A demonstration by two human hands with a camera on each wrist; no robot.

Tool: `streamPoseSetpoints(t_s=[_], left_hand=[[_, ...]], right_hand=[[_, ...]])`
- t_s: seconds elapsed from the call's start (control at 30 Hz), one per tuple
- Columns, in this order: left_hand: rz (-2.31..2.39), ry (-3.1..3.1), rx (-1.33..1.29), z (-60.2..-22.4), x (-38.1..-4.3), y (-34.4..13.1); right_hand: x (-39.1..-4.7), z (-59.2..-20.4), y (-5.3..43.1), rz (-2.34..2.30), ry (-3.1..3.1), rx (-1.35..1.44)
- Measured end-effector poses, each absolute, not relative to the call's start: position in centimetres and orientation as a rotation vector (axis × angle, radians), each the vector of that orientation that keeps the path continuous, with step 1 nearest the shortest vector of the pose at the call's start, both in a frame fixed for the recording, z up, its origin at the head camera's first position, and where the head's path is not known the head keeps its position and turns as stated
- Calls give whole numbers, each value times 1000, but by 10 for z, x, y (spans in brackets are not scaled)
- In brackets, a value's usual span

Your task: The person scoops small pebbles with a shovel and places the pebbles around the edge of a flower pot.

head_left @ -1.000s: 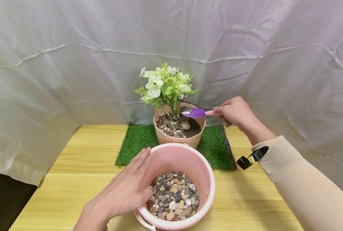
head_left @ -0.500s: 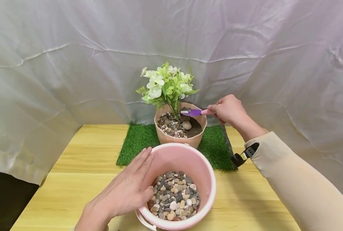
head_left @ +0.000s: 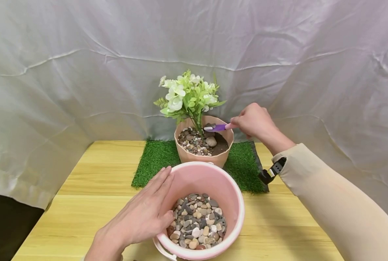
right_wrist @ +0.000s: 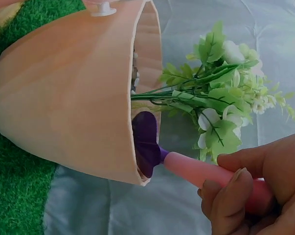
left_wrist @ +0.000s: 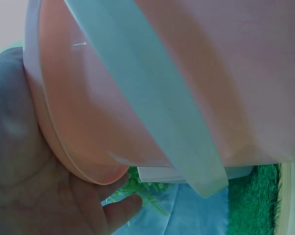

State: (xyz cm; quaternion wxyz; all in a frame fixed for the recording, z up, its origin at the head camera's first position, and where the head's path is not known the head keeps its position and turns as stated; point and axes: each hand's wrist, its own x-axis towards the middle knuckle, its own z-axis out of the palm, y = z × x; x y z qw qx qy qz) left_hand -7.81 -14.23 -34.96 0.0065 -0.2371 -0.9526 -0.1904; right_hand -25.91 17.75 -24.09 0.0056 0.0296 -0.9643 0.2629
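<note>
My right hand [head_left: 256,121] grips the pink handle of a small trowel [right_wrist: 198,170]. The trowel's purple blade reaches inside the peach flowerpot [right_wrist: 69,98], beside the stems, with pebbles on it in the head view. White flowers with green leaves [head_left: 188,96] stand upright in this pot. Small pebbles [head_left: 194,144] cover its left part, dark soil shows at its right, and a larger round stone [head_left: 211,141] lies between. With fingers extended, my left hand [head_left: 141,214] rests on the left rim of a pink bucket [head_left: 240,206]. Mixed pebbles [head_left: 197,223] lie in the bucket.
Under the pot is a green turf mat [head_left: 159,156] on the wooden table [head_left: 82,195]. The bucket stands just in front of the pot. A pale handle [left_wrist: 157,103] hangs along the bucket's side. Grey cloth [head_left: 115,83] hangs behind and at the sides.
My right hand has moved left with the trowel, and the blade sits slightly further into the pot. The left hand stays on the bucket rim.
</note>
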Motion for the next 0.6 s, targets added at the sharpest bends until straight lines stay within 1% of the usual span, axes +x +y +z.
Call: streamPoseSetpoints(t_s=[0.6], left_hand=[[-587, -2967, -763, -350, -79, -145]], right_hand=[[-257, -233, 168, 758, -3036, 102]])
